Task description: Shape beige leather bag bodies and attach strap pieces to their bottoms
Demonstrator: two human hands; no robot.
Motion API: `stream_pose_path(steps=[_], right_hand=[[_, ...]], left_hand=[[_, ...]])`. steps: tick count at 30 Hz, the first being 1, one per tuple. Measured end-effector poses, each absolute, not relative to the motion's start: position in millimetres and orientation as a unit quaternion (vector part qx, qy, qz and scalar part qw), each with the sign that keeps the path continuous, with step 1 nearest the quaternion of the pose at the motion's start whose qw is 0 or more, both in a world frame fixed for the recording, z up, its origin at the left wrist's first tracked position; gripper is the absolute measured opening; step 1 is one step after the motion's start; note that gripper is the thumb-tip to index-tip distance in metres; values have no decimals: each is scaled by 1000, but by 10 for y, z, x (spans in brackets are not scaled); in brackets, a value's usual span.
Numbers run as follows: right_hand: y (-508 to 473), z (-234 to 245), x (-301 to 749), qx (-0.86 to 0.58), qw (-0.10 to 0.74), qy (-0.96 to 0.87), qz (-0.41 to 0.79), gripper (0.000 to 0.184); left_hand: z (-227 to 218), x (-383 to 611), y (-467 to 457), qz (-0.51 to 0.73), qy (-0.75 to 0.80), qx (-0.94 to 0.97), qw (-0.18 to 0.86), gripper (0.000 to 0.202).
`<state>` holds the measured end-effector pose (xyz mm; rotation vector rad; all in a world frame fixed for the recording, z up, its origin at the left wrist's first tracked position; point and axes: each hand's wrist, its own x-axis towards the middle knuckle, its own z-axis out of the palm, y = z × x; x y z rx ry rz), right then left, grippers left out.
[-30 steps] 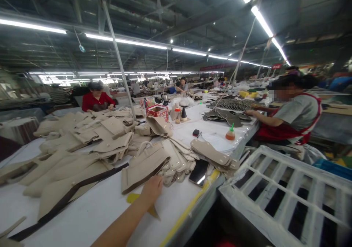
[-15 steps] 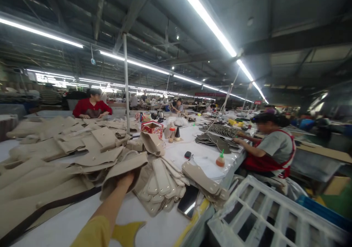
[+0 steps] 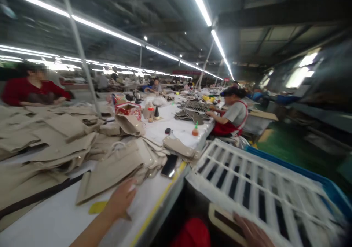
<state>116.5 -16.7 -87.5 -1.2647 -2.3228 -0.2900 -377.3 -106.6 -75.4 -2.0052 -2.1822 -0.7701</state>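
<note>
My left hand (image 3: pixel 121 199) is over the white tabletop, blurred, its fingers apart and no held thing visible. Just beyond it lies a folded beige bag panel (image 3: pixel 112 170), its near edge close to my wrist. A small yellow flat piece (image 3: pixel 97 207) lies left of the wrist. At the bottom right, my right hand (image 3: pixel 251 232) lies with fingers stretched out along the near edge of a white slatted crate (image 3: pixel 247 177). Beside those fingers is a cream-rimmed, rounded opening (image 3: pixel 220 221); what it belongs to is unclear.
Beige strap pieces with studs (image 3: pixel 150 153) are stacked beside a phone (image 3: pixel 169 165). Larger beige pieces (image 3: pixel 63 129) heap up on the left. A glue bottle (image 3: pixel 195 130) and red box (image 3: pixel 128 109) stand farther back. Co-workers sit left and right; a blue crate (image 3: pixel 302 168) adjoins the white one.
The left hand has come out from under the beige panel, which now lies flat. My view has swung right, and the right hand has appeared at the crate.
</note>
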Motion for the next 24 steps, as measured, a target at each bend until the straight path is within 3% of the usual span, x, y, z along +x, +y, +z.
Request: stream_pose_path(steps=[3,5,14,19,24], right_hand=[[-239,-837,1201,-462,122,-878,-33,82],[-149,-774,1190,-469,98,-877,-19,77],[94,-666,1039,-486,104,-867,-28,76],[258,-514,697,-480,100,-871,-42,78],[551,-613,309,-578,90,-810,-28,79]], left_hand=[[-1140,-3355,-1453,-253,-624,-735,85,39],[-1304,-3173,-1585,-239,-575,-774,114,44],[-1349,-3012,-1526,-125,-537,-818,164,50],[-1363,-3009,-1520,-115,-544,-816,160,50],[-1380,-3015,-1501,-132,-536,-816,168,51]])
